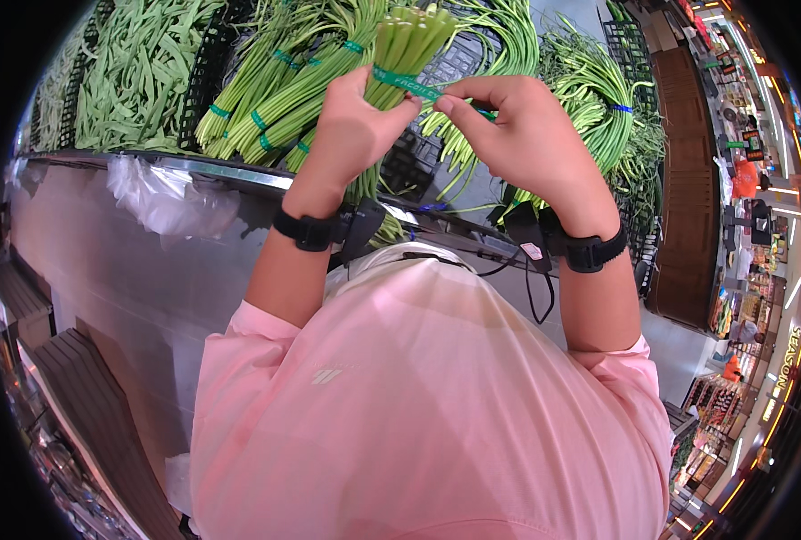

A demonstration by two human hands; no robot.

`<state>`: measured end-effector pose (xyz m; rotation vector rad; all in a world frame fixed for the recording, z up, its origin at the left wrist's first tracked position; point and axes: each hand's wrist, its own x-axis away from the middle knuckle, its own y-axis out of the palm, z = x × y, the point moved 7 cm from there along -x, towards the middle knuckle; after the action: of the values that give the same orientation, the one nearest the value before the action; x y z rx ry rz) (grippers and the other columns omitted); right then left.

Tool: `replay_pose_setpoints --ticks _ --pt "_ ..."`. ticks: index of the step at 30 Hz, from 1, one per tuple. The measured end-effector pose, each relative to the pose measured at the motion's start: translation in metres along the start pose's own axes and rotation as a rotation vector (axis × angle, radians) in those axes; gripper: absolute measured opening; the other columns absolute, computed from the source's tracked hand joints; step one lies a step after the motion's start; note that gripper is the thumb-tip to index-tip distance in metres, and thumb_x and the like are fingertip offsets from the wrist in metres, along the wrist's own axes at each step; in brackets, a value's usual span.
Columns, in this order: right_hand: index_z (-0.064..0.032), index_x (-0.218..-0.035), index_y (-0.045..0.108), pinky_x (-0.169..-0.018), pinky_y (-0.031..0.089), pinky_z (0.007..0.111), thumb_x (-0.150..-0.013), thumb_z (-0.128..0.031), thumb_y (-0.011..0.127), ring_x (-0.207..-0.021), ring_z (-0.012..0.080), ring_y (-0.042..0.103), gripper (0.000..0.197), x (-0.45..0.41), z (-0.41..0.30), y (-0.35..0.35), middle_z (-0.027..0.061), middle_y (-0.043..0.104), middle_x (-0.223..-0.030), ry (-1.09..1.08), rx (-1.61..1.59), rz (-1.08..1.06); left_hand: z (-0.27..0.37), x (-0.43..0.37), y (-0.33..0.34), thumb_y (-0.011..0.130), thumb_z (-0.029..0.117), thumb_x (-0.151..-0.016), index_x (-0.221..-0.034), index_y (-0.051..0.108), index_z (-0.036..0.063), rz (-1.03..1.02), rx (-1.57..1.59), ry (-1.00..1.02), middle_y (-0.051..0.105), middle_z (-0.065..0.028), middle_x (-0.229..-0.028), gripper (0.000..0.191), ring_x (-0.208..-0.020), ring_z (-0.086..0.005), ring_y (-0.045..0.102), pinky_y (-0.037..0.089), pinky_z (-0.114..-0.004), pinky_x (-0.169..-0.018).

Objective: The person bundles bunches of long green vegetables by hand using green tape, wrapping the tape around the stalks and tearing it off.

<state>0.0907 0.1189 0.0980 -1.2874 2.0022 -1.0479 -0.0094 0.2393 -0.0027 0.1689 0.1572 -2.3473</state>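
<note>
My left hand [360,128] grips a bunch of long green stems [414,40], likely garlic shoots, held with the cut ends up over the vegetable display. A green printed tape [403,82] wraps around the bunch below those ends. Thumb and forefinger of my right hand [522,125] pinch the tape's free end, drawn out to the right of the bunch. Behind my left hand lie several similar bunches [285,111], bound with green tape. Past my right hand is a looped bunch of green stems with a blue tie [621,108].
Flat green beans [140,74] fill a black plastic crate [201,81] at the left. Clear plastic bags [170,199] hang from the stand's metal edge [238,174]. A brown wooden stand [684,175] is on the right. Each wrist wears a black strap with a device; a cable [532,297] hangs by the right one.
</note>
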Motion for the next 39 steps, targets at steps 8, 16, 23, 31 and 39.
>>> replay_pose_setpoints --ticks 8,16,23,31,39 --pt "-0.0097 -0.096 0.079 -0.056 0.048 0.04 -0.089 -0.024 0.067 -0.056 0.0322 0.061 0.02 0.012 -0.002 -0.019 0.0142 0.063 -0.062 -0.096 -0.076 -0.038 0.035 0.033 0.02 0.079 0.004 -0.082 -0.1 0.063 0.0029 -0.196 0.281 -0.28 0.063 0.0 -0.077 0.025 -0.058 -0.0062 0.055 0.043 -0.023 -0.051" --pt "-0.0089 -0.096 0.079 -0.066 0.054 0.043 -0.089 -0.025 0.067 -0.069 0.0358 0.067 0.021 0.018 -0.013 -0.028 0.0158 0.069 -0.072 -0.116 -0.04 -0.1 0.045 0.041 0.024 0.082 0.007 -0.082 -0.099 0.061 0.0025 -0.365 0.341 -0.267 0.059 0.0002 -0.076 0.027 -0.056 -0.0074 0.055 0.043 -0.024 -0.048" --pt "-0.0009 -0.101 0.075 -0.052 0.041 0.029 -0.097 -0.026 0.069 -0.055 0.0099 0.049 0.026 -0.001 -0.008 -0.017 0.0064 0.063 -0.066 -0.152 -0.152 -0.154 0.045 0.033 0.02 0.062 0.06 -0.098 -0.117 0.056 0.0006 -0.47 0.699 -0.091 0.056 -0.0026 -0.07 0.063 -0.054 -0.0092 0.052 0.042 -0.024 -0.048" --pt "0.0003 -0.106 0.071 -0.063 0.046 0.028 -0.101 -0.032 0.067 -0.072 0.0082 0.057 0.033 -0.021 -0.002 -0.008 0.0049 0.069 -0.082 -0.264 -0.379 -0.191 0.033 0.013 0.014 0.036 0.065 -0.105 -0.118 0.059 0.001 -0.253 0.714 -0.349 0.063 -0.007 -0.079 0.069 -0.058 -0.0134 0.059 0.049 -0.027 -0.052" --pt "-0.0032 -0.103 0.074 -0.056 0.039 0.031 -0.1 -0.035 0.065 -0.06 0.0107 0.048 0.033 -0.021 0.002 -0.011 0.0025 0.065 -0.071 -0.173 -0.143 -0.203 0.067 0.003 0.003 0.04 0.046 -0.109 -0.117 0.062 0.0003 -0.175 0.209 -0.199 0.065 -0.0068 -0.086 0.052 -0.074 -0.0127 0.063 0.052 -0.026 -0.071"
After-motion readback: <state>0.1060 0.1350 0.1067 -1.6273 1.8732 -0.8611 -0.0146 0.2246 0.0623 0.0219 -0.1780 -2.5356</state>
